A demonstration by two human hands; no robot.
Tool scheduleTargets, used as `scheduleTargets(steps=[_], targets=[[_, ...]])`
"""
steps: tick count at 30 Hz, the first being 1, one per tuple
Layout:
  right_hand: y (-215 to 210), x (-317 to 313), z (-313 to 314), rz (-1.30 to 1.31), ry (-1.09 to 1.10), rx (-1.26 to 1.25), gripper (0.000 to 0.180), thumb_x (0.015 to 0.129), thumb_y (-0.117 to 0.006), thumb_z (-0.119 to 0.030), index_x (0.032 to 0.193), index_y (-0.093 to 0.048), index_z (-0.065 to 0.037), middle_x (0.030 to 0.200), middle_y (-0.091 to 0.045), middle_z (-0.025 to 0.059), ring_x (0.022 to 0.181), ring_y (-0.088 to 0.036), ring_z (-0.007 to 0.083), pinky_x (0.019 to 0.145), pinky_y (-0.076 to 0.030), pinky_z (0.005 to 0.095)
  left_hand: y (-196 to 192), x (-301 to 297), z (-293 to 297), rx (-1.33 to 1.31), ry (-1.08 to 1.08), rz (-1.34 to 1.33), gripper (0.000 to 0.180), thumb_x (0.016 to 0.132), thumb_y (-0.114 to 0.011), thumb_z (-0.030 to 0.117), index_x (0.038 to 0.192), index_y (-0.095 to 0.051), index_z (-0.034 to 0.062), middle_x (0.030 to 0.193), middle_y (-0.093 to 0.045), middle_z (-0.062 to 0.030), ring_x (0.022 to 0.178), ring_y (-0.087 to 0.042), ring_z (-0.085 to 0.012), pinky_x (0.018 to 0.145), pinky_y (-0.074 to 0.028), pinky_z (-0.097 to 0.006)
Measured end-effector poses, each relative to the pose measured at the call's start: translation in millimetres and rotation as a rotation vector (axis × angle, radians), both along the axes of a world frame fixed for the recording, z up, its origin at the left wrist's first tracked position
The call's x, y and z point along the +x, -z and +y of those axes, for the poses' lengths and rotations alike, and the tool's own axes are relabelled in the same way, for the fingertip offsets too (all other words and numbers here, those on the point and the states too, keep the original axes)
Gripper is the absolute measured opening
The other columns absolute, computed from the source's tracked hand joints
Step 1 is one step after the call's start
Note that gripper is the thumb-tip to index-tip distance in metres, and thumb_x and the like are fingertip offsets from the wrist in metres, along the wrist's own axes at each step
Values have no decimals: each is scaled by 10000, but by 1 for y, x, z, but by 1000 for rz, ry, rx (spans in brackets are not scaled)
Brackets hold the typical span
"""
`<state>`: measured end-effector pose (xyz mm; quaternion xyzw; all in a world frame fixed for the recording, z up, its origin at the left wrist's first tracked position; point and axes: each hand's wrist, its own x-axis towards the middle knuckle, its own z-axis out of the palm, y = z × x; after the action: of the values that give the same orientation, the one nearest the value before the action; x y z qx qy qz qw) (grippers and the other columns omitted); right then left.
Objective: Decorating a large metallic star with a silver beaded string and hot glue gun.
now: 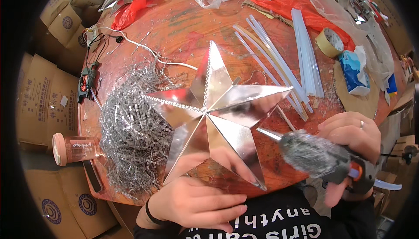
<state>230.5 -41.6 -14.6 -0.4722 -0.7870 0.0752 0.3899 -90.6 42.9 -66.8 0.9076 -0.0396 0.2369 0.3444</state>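
Observation:
A shiny silver five-pointed star lies face up on the table in front of me. Sparkling bead trim runs along the ridges of its top, left and right points and meets near the centre. My left hand is at the star's lower edge, fingers stretched out and grasping nothing visible; its thumb is hidden. In my right hand is a hot glue gun, its body covered in grey stringy fuzz. Its metal nozzle points left, close to the star's lower right side. A tangled heap of silver bead strands lies left of the star.
Clear glue sticks, a tape roll and a blue tissue pack lie at right. A pink-lidded jar, a phone and another glue gun with cords line the left. Plastic bags cover the far edge.

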Motion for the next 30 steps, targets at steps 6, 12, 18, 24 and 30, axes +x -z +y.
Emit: scheduleTargets(steps=[6, 12, 18, 24, 30], targets=[[-5, -19, 23, -131, -3, -103, 910, 480, -753, -856, 807, -611, -19, 737, -670, 96, 680, -686, 295, 663, -564, 373, -8, -15, 3, 177, -80, -228, 203, 947, -687, 248, 942, -759, 58, 909, -739, -83, 726, -683, -193, 630, -517, -302], [2, -27, 43, -127, -1, -98, 923, 452, -741, -866, 795, -613, -19, 733, -652, 85, 679, -672, 274, 651, -547, 357, -8, -23, 11, 302, -167, -251, 316, 903, -747, 442, 895, -778, 128, 820, -728, 30, 612, -603, -90, 543, -428, -206], [8, -25, 49, -133, 14, -92, 930, 447, -713, -889, 772, -597, -26, 723, -627, 69, 659, -632, 248, 601, -496, 332, -11, -24, 8, 310, -202, -220, 305, 894, -756, 432, 870, -778, 129, 817, -725, 33, 604, -601, -89, 529, -410, -208], [5, -19, 36, -101, 18, -152, 947, 476, -641, -951, 708, -552, -37, 645, -561, 52, 556, -561, 231, 508, -409, 324, -11, -26, 9, 311, -226, -209, 329, 908, -742, 445, 896, -771, 117, 814, -725, 30, 607, -611, -93, 524, -411, -213], [14, -17, 27, 28, -65, -73, 894, 526, -693, -903, 732, -580, -40, 671, -642, 79, 616, -668, 272, 572, -528, 341, -9, -36, 18, 268, -305, -275, 360, 999, -651, 382, 925, -728, 38, 809, -692, -31, 598, -616, -146, 489, -410, -249]])
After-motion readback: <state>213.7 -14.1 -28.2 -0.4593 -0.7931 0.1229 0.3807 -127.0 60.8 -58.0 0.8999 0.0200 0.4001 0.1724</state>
